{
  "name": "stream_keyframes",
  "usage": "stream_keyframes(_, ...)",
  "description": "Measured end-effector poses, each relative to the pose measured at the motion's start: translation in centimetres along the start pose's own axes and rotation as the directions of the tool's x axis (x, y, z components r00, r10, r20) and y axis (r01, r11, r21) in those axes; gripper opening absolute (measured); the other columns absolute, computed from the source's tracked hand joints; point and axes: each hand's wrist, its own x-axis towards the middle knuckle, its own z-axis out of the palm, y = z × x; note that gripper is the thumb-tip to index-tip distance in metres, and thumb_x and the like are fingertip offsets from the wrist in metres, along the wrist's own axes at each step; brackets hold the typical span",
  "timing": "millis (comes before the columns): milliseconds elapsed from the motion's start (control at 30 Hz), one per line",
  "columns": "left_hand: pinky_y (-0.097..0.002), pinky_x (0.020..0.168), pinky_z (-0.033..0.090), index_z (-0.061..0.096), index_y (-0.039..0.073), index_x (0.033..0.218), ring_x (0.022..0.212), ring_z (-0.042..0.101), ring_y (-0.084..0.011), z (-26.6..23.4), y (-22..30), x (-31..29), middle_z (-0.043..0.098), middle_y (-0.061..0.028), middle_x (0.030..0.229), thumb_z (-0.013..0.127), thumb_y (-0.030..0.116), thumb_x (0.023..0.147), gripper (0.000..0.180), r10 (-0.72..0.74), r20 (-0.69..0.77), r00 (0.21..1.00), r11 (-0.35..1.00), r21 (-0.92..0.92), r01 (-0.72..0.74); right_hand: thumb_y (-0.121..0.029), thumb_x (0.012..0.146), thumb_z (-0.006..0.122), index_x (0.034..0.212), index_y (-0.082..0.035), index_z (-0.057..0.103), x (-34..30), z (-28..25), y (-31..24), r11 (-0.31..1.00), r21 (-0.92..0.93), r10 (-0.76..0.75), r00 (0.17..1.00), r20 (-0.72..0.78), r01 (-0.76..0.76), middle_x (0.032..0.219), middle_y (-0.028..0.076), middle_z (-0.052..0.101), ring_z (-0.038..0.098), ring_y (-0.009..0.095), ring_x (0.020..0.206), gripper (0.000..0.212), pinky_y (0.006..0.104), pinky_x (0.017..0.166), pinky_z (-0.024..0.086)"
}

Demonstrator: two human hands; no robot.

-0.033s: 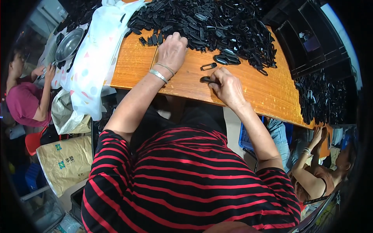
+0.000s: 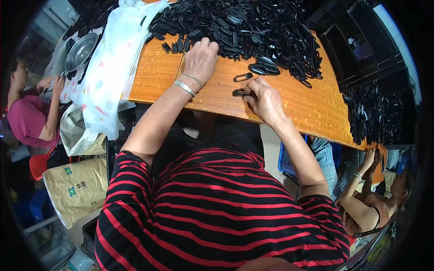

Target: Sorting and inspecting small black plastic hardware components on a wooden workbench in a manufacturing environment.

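My right hand (image 2: 266,100) pinches a small oblong black plastic piece (image 2: 238,92) between thumb and fingers, just above the wooden table near its front edge. My left hand (image 2: 201,58) is curled closed at the near edge of a large heap of black plastic pieces (image 2: 226,27). Its fingertips are hidden behind the knuckles, so what they grip cannot be seen. Just beyond the right hand lies a black open frame-like piece (image 2: 242,77). Several glossy black oval pieces (image 2: 264,67) sit together behind it. Left of my left hand, several small black pieces (image 2: 178,46) stand in a row.
A patterned translucent plastic sheet (image 2: 101,77) drapes over the left end of the wooden table (image 2: 316,113). Black bins (image 2: 361,45) stand at the right, beside more black pieces (image 2: 375,113). One person (image 2: 34,113) works at the left, another (image 2: 368,203) at the right.
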Motion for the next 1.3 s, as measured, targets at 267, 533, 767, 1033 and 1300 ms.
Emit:
stream_keyframes(267,-0.0397,0.071,0.052,0.065,0.005,0.085,0.080,0.063,-0.0308,0.5,-0.8,0.1,0.059,-0.0123,0.087,0.072,0.013,0.078,0.013,-0.090,0.071,0.993,0.995,-0.038,0.093,0.001,0.076,0.068,0.089,-0.005,0.063,0.8,-0.4,1.5,0.963,-0.165,-0.209,0.977,0.053,0.215,0.097,0.008,0.060,0.060,0.032,0.092,0.015,0.0408,0.071,0.051)
stream_keyframes(533,-0.0401,0.073,0.052,0.064,0.004,0.084,0.086,0.062,-0.0305,-0.3,0.1,-0.6,0.058,-0.0120,0.088,0.071,0.012,0.078,0.012,-0.049,0.115,0.992,0.997,-0.059,0.056,-0.017,0.085,0.068,0.096,-0.005,0.064,0.0,1.0,-0.4,0.996,-0.049,0.067,0.990,-0.124,-0.073,0.081,0.014,0.065,0.065,0.036,0.073,0.017,0.0437,0.064,0.051)
stream_keyframes(767,-0.0391,0.074,0.051,0.063,0.004,0.084,0.088,0.059,-0.0293,-0.4,0.7,-1.8,0.056,-0.0102,0.087,0.070,0.009,0.077,0.011,0.003,0.068,0.998,0.996,-0.091,0.003,-0.026,0.081,0.073,0.088,-0.006,0.067,0.1,1.5,-1.7,0.982,-0.150,0.115,0.993,-0.017,-0.116,0.078,0.015,0.065,0.065,0.033,0.070,0.022,0.0418,0.063,0.051)
stream_keyframes(1033,-0.0381,0.071,0.049,0.062,0.004,0.084,0.085,0.059,-0.0290,-1.9,0.1,-4.1,0.055,-0.0093,0.086,0.067,0.006,0.079,0.007,0.075,0.110,0.991,0.983,-0.176,-0.055,-0.006,0.078,0.071,0.090,-0.007,0.069,-1.4,0.2,0.1,0.991,-0.133,-0.011,1.000,0.007,0.012,0.093,0.013,0.063,0.065,0.031,0.079,0.012,0.0408,0.066,0.053)
stream_keyframes(1300,-0.0392,0.067,0.051,0.063,0.005,0.085,0.080,0.062,-0.0305,-1.8,0.9,-2.0,0.058,-0.0092,0.088,0.069,0.014,0.081,0.012,-0.042,0.045,0.998,0.978,-0.202,0.050,-0.001,0.077,0.070,0.092,-0.005,0.064,-1.1,-0.4,-0.3,0.990,-0.113,0.089,0.994,0.071,-0.081,0.094,0.014,0.062,0.064,0.035,0.082,0.016,0.0425,0.068,0.051)
